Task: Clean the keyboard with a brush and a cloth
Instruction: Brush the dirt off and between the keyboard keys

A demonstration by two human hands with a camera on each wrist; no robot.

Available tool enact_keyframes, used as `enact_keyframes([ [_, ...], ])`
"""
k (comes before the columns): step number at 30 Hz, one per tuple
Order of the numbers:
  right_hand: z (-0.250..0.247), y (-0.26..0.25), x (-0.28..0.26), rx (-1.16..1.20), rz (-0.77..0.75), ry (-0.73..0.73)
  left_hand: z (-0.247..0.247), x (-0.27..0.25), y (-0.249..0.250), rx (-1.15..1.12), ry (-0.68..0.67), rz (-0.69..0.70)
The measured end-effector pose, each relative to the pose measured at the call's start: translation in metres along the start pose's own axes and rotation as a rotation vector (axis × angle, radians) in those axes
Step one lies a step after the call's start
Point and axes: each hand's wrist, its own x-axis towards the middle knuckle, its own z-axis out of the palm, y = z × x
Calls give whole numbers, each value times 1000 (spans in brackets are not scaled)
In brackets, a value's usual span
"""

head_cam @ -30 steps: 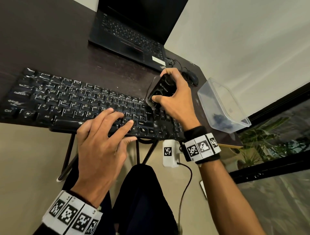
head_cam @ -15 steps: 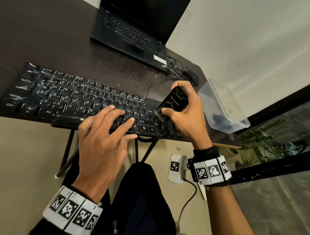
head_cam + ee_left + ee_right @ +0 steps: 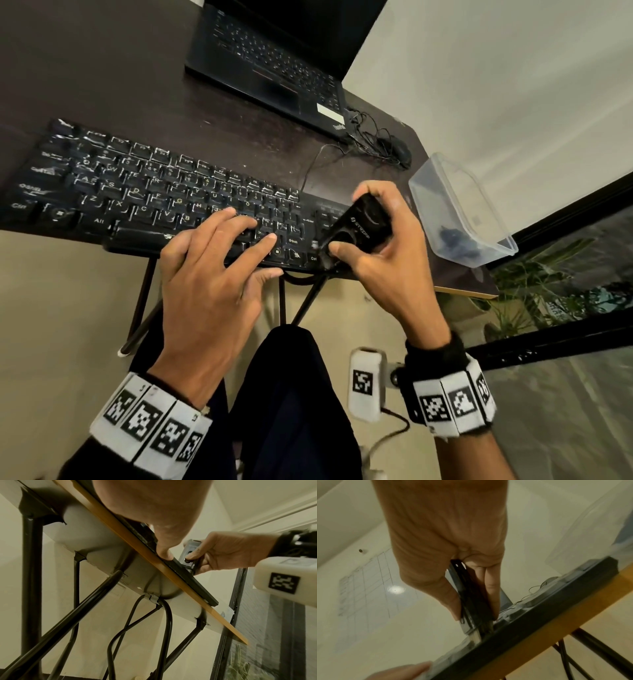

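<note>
Where wall meets corner, dark desk (image 3: 102, 68)

Desk clutter I'm seeing from here

I'm looking at a dark table (image 3: 102, 68) with an open laptop (image 3: 274, 61) sitting at the back, a mouse (image 3: 400, 150) lying beside it among tangled cables (image 3: 366, 133). A clear plastic box (image 3: 459, 209) is resting near the table's right edge, and green plants (image 3: 534, 284) are showing beyond the glass.
</note>
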Motion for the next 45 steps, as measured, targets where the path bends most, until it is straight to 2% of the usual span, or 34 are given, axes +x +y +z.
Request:
enact_keyframes([
  [3, 4, 2, 2, -64, 3, 96, 0, 0, 0, 5, -2, 6],
  [7, 6, -2, -20, 4, -8, 49, 1, 0, 1, 18, -6, 4],
  [11, 6, 3, -15, -32, -12, 138, 2, 0, 1, 8, 11, 10],
  [15, 8, -3, -31, -8, -53, 63, 2, 0, 0, 4, 22, 25],
  [19, 6, 2, -26, 0, -25, 141, 2, 0, 1, 3, 18, 19],
  [23, 12, -2, -38, 50, -42, 107, 2, 0, 0, 20, 18, 26],
  [27, 7, 4, -31, 57, -5, 178, 3, 0, 0, 18, 26, 23],
  [30, 12, 0, -29, 64, -58, 101, 4, 0, -1, 19, 40, 33],
  [34, 9, 4, -15, 44, -47, 110, 4, 0, -2, 2, 36, 30],
  [38, 7, 2, -8, 57, -106, -25, 5, 0, -2, 9, 37, 38],
  [42, 8, 2, 1, 74, -100, -13, 5, 0, -3, 7, 37, 33],
  [45, 11, -3, -1, 103, -160, -116, 4, 1, -1, 13, 41, 35],
])
